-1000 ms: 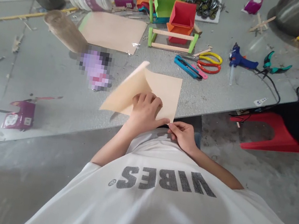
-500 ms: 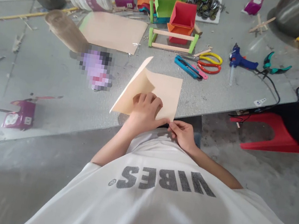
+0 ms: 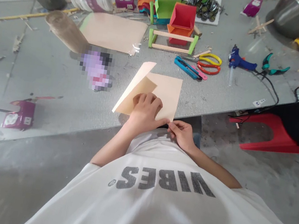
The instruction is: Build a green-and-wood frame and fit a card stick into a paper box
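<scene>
A cream-coloured sheet of paper (image 3: 167, 88) lies at the table's front edge, with its left part folded up and leaning to the right. My left hand (image 3: 146, 110) rests on the sheet with bent fingers and holds it down, its thumb reaching toward the near right corner. At that corner my right hand (image 3: 182, 133) pinches the paper's edge between thumb and fingers. The two hands almost touch there. The left palm hides part of the paper, and the right fingertips are partly hidden.
Beyond the sheet are a blue utility knife (image 3: 188, 68), scissors (image 3: 210, 63) and a small wooden frame (image 3: 172, 41). A blue glue gun (image 3: 242, 60) and pliers (image 3: 274, 66) lie right. Folded paper boxes (image 3: 182, 16) stand behind. A red stool (image 3: 266, 131) is below the table.
The raised left flap of the paper has tipped slightly to the right, and its top edge looks a little lower. Both hands stay in nearly the same place.
</scene>
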{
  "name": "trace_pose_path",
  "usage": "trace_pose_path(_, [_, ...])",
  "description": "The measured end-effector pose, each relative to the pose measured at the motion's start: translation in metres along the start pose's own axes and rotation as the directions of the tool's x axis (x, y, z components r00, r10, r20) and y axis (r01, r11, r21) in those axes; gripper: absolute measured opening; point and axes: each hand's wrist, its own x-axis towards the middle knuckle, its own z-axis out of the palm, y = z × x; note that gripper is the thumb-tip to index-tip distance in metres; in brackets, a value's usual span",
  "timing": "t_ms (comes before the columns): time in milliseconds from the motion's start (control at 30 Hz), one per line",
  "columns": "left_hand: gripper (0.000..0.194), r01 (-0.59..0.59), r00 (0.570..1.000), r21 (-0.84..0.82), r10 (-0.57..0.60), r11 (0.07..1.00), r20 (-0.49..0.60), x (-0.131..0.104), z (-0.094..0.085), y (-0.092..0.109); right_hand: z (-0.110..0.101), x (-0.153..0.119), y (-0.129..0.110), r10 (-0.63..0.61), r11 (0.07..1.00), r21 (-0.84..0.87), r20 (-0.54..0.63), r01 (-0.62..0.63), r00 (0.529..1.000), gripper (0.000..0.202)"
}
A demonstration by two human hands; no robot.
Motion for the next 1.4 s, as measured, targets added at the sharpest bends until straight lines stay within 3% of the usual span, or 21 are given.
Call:
trace_pose_path(167, [0.045,-0.07,0.997,-0.019,0.069,0.997,-0.036,-0.002,0.001,-0.005,0.001,0.001,0.0,-0.013,1.0,-0.003,-0.003,0.013,1.0,0.072])
trace_pose_path(300, [0.036,-0.233,0.972,-0.088,0.234,0.969,0.001,-0.005,-0.002,-0.012,0.001,-0.002,-0.003,-0.015,1.0,0.001,-0.006,0.015,1.0,0.077])
trace_pose_path(467, [0.023,-0.357,0.932,-0.066,0.351,0.932,-0.09,-0.011,-0.004,-0.018,0.0,-0.008,-0.006,-0.022,1.0,0.013,-0.003,0.022,1.0,0.08])
trace_pose_path(633, [0.027,-0.5,0.853,-0.175,0.518,0.848,0.07,-0.013,-0.001,-0.027,-0.002,-0.009,-0.004,-0.019,0.999,0.034,-0.027,0.02,0.999,0.08])
trace_pose_path(733, [0.037,-0.428,0.88,-0.194,0.456,0.883,0.134,-0.013,0.002,-0.03,-0.004,-0.007,-0.002,-0.006,0.999,0.05,-0.033,0.007,0.999,0.078])
trace_pose_path(900, [0.031,-0.46,0.868,-0.192,0.485,0.867,0.106,-0.008,-0.004,-0.023,-0.008,-0.005,0.002,0.002,0.997,0.077,-0.016,-0.001,1.0,0.073])
trace_pose_path(1067, [0.028,-0.393,0.901,-0.155,0.413,0.906,0.133,-0.005,-0.011,-0.016,-0.008,-0.004,0.002,-0.002,0.998,0.058,-0.009,0.003,1.0,0.069])
trace_pose_path(1233, [0.025,-0.347,0.921,-0.174,0.37,0.922,0.122,-0.008,0.005,-0.024,-0.006,-0.003,-0.001,-0.008,1.0,0.028,-0.011,0.008,1.0,0.076])
trace_pose_path(1400, [0.038,-0.219,0.954,-0.155,0.245,0.963,0.174,-0.014,0.017,-0.029,-0.006,-0.006,-0.004,-0.033,0.999,0.012,0.01,0.033,0.999,0.08])
